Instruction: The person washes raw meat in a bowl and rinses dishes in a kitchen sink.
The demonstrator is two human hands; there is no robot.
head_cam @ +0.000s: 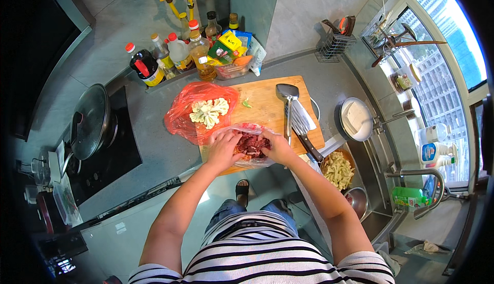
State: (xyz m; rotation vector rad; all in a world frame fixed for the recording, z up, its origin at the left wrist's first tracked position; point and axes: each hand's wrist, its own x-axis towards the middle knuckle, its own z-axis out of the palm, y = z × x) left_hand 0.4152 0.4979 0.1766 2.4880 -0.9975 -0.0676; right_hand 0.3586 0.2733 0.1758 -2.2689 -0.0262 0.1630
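Note:
A clear plastic bag [252,164] of dark red raw meat [252,145] lies at the near edge of a wooden cutting board [262,91]. My left hand [224,149] grips the bag's left rim, its fingertips by the meat. On the right side, my right hand [277,149] holds the bag's rim, with the fingers partly curled inside. Cauliflower pieces [208,112] rest on a red plastic bag [179,110] to the left, partly over the board. Right of the meat, a metal spatula [288,91] and a cleaver [303,124] with a dark handle lie on the board.
A lidded pan [90,122] stands on the black cooktop [119,156] at left. Bottles [179,54] and a plastic container [231,71] line the back. By the sink at right are a bowl of cut cauliflower [337,170], a metal bowl [357,203], a white plate [357,119] and a faucet [417,173].

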